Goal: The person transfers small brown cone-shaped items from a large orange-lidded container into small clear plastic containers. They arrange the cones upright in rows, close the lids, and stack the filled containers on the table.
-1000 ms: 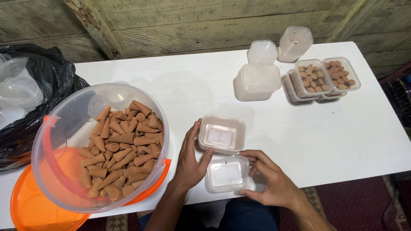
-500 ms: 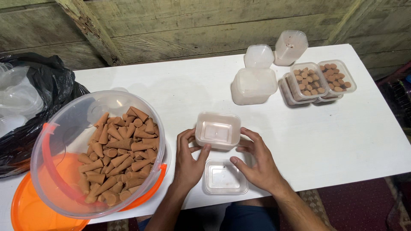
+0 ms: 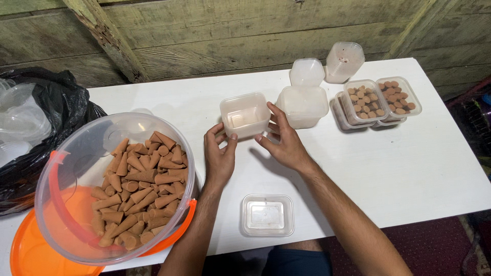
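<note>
The white rectangular table (image 3: pixel 409 174) is carrying everything. At its nine o'clock end the big clear plastic tub (image 3: pixel 82 168) is lying tilted on its orange lid (image 3: pixel 30 253), its mouth opening toward three o'clock and spilling a heap of brown cone-shaped sticks (image 3: pixel 140 189) toward the person.

The small, empty, translucent square plastic container (image 3: pixel 245 114) is sitting upright at the table's middle, and both hands are closing on it from six o'clock. The left hand (image 3: pixel 219 158) is touching its near left corner, thumb and forefinger lightly pinching the rim; the right hand (image 3: pixel 284 140) is bracketing its right wall with fingers spread, tips touching or nearly so, and I cannot tell whether they are pressing. The two hands are about equally near. The container's longer side is running nine to three, and the tub's mouth is lying off at its eight o'clock.

Its clear flat lid (image 3: pixel 267 214) is lying apart at six o'clock, by the table edge.

At two o'clock, filled cone boxes (image 3: pixel 365 100) are sitting beside a stack of empty containers (image 3: pixel 303 105). The black plastic bag (image 3: pixel 46 122) at ten o'clock is cut off by the frame, and the container's far wall is hard to make out.
</note>
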